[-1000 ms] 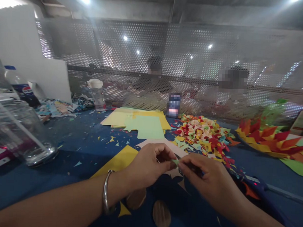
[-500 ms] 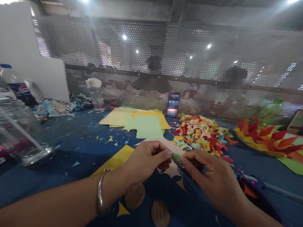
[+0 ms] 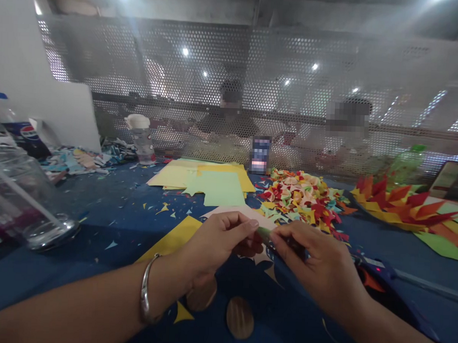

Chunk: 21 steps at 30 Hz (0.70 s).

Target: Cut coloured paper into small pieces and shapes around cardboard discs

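Sitting at frame centre, a small green paper piece [image 3: 265, 235] is being pinched by the left hand [image 3: 219, 243] and right hand [image 3: 316, 262], fingertips closing on it above the blue table [image 3: 111, 207]; a pile of folded coloured pieces [image 3: 303, 196] is lying just beyond, centre right.

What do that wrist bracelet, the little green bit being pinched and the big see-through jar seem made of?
Silver wrist bangle: likely metal, it glints. Small pale-green piece, pinched between left hand and right hand: probably thin paper, matte like the sheets nearby. Clear jar: glass or plastic; transparent, shiny, cannot tell which.
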Available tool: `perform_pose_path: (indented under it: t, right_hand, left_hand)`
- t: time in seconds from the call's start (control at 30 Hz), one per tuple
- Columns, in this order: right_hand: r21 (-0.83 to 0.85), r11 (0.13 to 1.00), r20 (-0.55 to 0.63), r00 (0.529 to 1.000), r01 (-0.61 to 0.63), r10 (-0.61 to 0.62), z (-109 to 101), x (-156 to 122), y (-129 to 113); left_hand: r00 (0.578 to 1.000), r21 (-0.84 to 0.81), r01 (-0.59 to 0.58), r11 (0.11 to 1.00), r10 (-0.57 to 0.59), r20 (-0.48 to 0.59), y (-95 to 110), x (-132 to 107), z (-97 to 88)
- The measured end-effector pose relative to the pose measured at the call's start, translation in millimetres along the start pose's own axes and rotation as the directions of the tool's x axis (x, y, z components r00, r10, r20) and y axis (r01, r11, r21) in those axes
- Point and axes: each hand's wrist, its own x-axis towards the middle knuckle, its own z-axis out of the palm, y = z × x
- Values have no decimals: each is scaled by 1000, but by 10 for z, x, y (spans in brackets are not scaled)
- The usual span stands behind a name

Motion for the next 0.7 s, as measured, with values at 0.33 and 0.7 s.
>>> perform_pose_path:
  t: [0.33, 0.7]
  right_hand:
    - [-61, 993, -39, 993, 105, -107, 15, -9, -31]
    - [-68, 994, -18, 996, 90, -92, 43, -13, -39]
  left_hand:
    - [1000, -148, -16, 989, 13, -22, 39, -24, -21]
    - [997, -165, -65, 984, 57, -54, -23, -5, 16]
